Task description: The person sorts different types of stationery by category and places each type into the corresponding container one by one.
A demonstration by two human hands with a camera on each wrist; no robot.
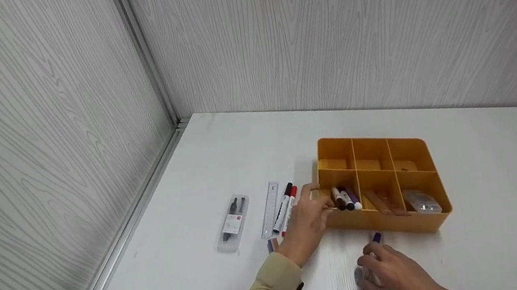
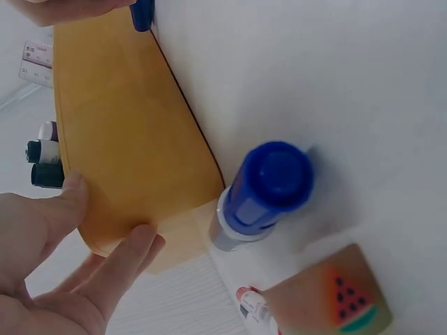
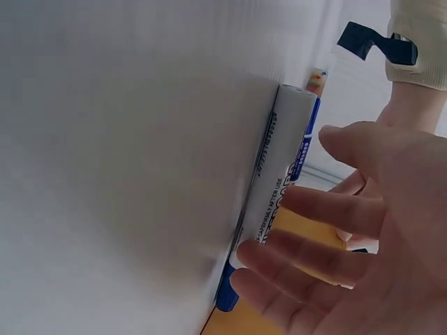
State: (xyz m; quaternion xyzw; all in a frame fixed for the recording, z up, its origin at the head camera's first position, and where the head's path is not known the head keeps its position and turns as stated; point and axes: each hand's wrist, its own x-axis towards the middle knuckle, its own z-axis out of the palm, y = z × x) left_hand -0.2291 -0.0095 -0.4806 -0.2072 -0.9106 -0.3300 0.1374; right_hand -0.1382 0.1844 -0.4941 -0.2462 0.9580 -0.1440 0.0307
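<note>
the box [image 1: 382,226] sits right of the middle of the tabletop [image 1: 165,181], apart from its far edge, and is split into six compartments in two rows. the left hand [image 1: 308,218] grips the box at its near left corner, thumb and fingers slightly bent and set apart round it.

the right hand [image 1: 390,272] is loosely spread above a blue marker [image 3: 276,160], its fingers lightly bent across the barrel and its thumb standing off; whether the fingertips touch it i cannot tell. the blue marker lies on the tabletop in front of the box, capped end toward the near wall, well in from the tabletop's left edge.

in the near row, three pens [image 1: 346,198] lean in the left compartment, brownish clear pieces [image 1: 384,203] in the middle one, and a clear case [image 1: 423,201] in the right one.

in the left wrist view a second blue marker [image 2: 272,185] is just beside the box's corner, and near it an eraser [image 2: 360,300] with a watermelon print.

nearer the tabletop's left edge lie a slim case [image 1: 233,225] with dark tools inside, then a ruler [image 1: 270,209], a black marker [image 1: 282,212] and a red marker [image 1: 290,207], these last three close side by side.
</note>
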